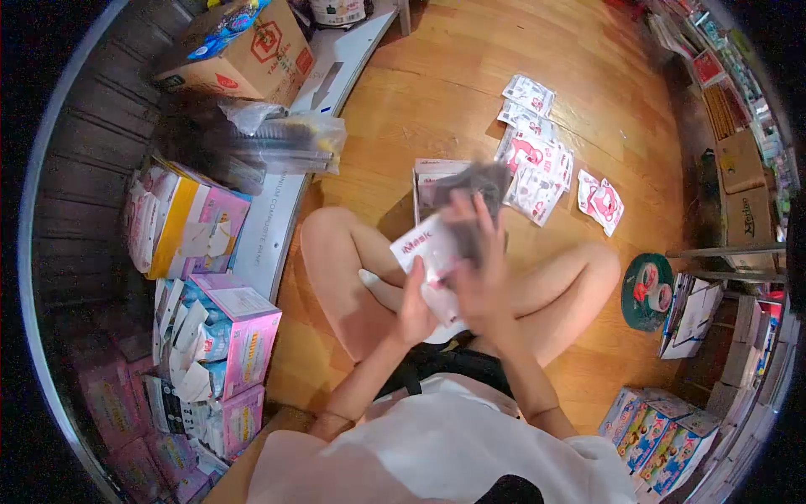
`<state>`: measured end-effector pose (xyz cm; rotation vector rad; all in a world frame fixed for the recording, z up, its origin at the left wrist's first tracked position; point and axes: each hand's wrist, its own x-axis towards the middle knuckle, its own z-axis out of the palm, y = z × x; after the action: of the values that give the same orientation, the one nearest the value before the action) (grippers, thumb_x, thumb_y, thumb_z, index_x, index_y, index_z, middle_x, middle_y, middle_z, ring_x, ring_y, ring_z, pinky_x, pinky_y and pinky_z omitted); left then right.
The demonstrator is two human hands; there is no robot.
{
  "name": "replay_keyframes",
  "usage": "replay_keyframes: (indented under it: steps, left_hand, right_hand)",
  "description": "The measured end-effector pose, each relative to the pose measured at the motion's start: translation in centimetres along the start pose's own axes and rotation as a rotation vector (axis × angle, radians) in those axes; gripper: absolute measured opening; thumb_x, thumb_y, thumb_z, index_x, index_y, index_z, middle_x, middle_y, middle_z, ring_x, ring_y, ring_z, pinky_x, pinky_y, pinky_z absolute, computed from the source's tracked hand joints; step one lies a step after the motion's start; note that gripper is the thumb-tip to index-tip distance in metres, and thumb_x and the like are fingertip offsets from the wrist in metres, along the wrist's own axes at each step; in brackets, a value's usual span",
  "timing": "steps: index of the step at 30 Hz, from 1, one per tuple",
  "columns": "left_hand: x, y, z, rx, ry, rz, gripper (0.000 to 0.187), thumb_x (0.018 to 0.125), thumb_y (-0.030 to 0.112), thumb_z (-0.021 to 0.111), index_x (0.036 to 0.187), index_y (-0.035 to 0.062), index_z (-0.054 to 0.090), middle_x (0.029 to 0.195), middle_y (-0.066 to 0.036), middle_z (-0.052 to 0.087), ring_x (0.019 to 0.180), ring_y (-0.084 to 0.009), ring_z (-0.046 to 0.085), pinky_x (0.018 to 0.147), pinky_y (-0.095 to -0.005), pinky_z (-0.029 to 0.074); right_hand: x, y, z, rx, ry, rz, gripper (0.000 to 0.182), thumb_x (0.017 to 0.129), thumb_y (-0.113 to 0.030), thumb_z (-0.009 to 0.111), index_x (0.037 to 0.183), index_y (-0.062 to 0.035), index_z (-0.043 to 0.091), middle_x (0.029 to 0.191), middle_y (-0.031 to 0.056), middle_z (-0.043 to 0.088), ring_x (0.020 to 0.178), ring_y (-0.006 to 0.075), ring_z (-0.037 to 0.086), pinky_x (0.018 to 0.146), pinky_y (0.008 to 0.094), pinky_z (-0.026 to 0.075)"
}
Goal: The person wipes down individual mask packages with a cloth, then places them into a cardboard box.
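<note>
My left hand (415, 309) grips the lower left edge of a white packet (425, 249) printed "iMask", held tilted above my crossed legs. Smeared by motion, my right hand (483, 273) passes over the right side of this packet, its fingers pointing up. A blurred dark grey packet (477, 182) shows just beyond those fingers; whether my right hand holds it I cannot tell. Behind it, an open white box (416, 195) stands on the floor, partly hidden. White packets (531, 151) with pink and grey print lie overlapping to the right, and a single pink-printed packet (600, 202) lies apart.
At left, a low shelf (260, 227) holds a cardboard carton (260, 55), plastic-wrapped goods (294, 143) and pink boxes (252, 343) of packets. At right are a green tape roll (630, 307), books (693, 315), colourful boxes (659, 437) and stocked shelving.
</note>
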<state>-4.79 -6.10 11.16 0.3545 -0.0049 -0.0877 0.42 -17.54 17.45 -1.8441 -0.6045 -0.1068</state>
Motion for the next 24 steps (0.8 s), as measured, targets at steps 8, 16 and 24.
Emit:
replay_keyframes:
  steps: [8,16,24]
  left_hand:
    - [-2.3,0.4,1.3,0.384,0.304,0.116,0.079,0.094,0.068,0.014,0.15,0.0139,0.021,0.151,-0.006,0.031,0.136,-0.0247,0.035,0.112,-0.0399,0.029]
    - [-3.3,-1.1,-0.7,0.626,0.252,0.349,0.073,0.097,0.062,0.018,0.153,0.0173,0.009,0.158,-0.003,0.013,0.144,-0.0219,0.017,0.118,-0.0369,0.014]
    - [-3.4,0.2,0.6,0.814,0.207,0.127,0.08,0.095,0.066,0.015,0.147,0.0054,0.024,0.148,-0.01,0.034,0.135,-0.0249,0.034,0.114,-0.0397,0.022]
  right_hand:
    - [-1.6,0.9,3.7,-0.149,-0.134,-0.115,0.064,0.097,-0.043,0.032,0.141,0.0029,0.036,0.155,0.0185,0.02,0.144,0.0413,0.013,0.111,0.0619,0.008]
    - [-2.6,-2.0,4.6,-0.088,-0.349,-0.204,0.058,0.095,-0.034,0.037,0.141,0.0003,0.038,0.156,0.0168,0.019,0.143,0.0415,0.014,0.111,0.0602,0.012]
    - [0.9,2.0,3.5,0.1,-0.089,0.098,0.055,0.095,-0.026,0.039,0.139,0.0061,0.037,0.155,0.0198,0.017,0.143,0.044,0.01,0.111,0.0608,0.011]
